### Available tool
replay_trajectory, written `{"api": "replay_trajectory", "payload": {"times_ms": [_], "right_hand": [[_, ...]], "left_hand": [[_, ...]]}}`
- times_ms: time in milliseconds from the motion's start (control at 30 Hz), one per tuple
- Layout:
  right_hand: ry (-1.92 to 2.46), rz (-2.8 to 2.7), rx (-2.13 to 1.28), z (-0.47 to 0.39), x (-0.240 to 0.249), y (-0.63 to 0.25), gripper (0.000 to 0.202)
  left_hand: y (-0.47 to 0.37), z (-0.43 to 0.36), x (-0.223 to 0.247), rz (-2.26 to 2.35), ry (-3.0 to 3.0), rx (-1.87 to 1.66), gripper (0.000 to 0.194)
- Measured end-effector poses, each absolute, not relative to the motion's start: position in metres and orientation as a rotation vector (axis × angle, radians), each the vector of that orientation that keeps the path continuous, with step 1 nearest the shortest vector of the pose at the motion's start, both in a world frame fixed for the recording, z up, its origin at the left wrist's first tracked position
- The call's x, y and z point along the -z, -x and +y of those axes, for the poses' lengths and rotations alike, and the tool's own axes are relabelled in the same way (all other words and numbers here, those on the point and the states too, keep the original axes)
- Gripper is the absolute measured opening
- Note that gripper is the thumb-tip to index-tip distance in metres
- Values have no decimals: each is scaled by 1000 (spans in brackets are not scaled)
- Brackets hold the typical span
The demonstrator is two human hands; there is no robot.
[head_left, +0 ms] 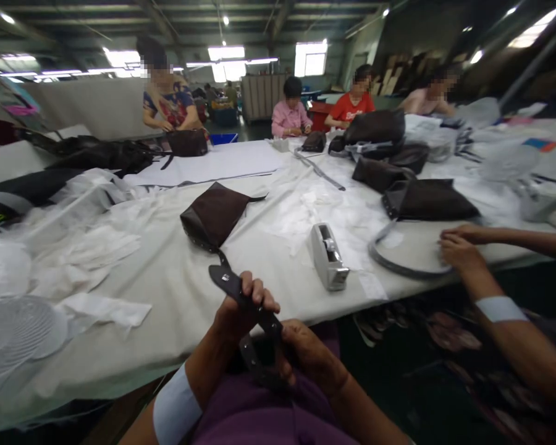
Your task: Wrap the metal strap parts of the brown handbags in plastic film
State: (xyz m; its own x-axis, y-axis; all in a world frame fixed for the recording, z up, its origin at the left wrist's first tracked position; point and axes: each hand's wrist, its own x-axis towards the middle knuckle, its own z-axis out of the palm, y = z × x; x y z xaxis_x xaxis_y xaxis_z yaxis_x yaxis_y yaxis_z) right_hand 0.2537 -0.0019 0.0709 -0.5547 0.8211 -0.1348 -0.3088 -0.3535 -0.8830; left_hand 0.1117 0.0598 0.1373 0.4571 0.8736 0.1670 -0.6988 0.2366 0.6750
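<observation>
Head view: a dark studded strap (228, 283) held in two bare hands at the near edge of the worktop (162, 303).
The left hand (236, 315) curls its fingers over the strap; the right hand (310, 352), at four o'clock from it, pinches the strap lower down between thumb and fingers, where the band loops back. A dark brown bag (215, 213) lies at eleven o'clock from the hands, a tape dispenser (328, 262) at two, and a co-worker's hands (461, 247) between two and three. For good handling, the left grip should steady the band, untwisted, while the right works close beside it, with the studs left unstrained.
</observation>
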Motion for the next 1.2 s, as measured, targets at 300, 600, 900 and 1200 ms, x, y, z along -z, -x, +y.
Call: {"api": "replay_trajectory", "payload": {"times_ms": [300,600,900,1200], "right_hand": [[1781,-1420,-34,0,-17,-442,40],[1849,-1850,181,82,2,-510,40],[1963,-1821,-35,135,17,-500,18],[1935,-1380,-296,139,13,-511,24]], "left_hand": [[-73,72,-156,428,-1151,-848,18],[-44,51,-223,1176,-1792,-1064,19],[-106,55,-150,729,-2661,-865,14],[-139,53,-153,658,-2546,-361,17]]}}
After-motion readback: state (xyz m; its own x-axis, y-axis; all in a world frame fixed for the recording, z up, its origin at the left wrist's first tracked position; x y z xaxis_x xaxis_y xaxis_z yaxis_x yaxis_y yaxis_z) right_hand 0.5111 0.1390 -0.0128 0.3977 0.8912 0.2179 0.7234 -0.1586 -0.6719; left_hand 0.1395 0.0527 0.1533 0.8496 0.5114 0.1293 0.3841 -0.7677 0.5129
